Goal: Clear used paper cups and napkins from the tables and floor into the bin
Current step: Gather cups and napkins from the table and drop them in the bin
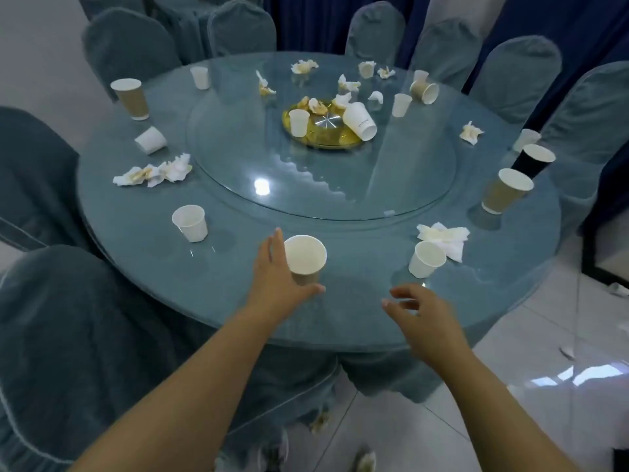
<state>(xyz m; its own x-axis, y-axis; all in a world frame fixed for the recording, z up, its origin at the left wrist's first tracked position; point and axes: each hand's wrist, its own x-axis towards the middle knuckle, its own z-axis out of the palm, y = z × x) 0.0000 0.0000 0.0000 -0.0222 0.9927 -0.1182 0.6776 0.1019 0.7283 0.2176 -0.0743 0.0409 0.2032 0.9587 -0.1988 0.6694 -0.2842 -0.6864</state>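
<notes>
Your left hand point(277, 267) is open, spread against the left side of a brown paper cup point(304, 258) that stands upright near the front edge of the table point(357, 240). The fingers are straight, the thumb reaches round below the cup, and the hand is not yet closed on it. Your right hand point(422, 311) hovers over the front edge, fingers loosely curled, holding nothing.

The table is round, under glass over blue-grey cloth, with a glass turntable point(323, 178) and a gold stand point(323, 139) at its centre. Cloth-covered chairs point(61, 335) ring it, dark blue curtains point(306, 18) hang behind, and the floor point(510, 369) is pale glossy tile.

Left of the brown cup stands a small white cup point(190, 223). To the right is another white cup point(425, 258), just beside a crumpled napkin point(446, 238). Further right stand a tan cup point(505, 190) and a black cup point(534, 161). On the left rim lie a cluster of stained napkins point(153, 172), a tipped white cup point(150, 140) and a tall tan cup point(131, 98). On the stand, 1 cup point(299, 122) is upright and a larger one point(360, 121) lies over, with more cups and napkins scattered behind.

Napkin scraps point(320, 422) lie on the floor by the tablecloth hem, blurred and partly hidden. The frame cuts off the nearest chairs.
</notes>
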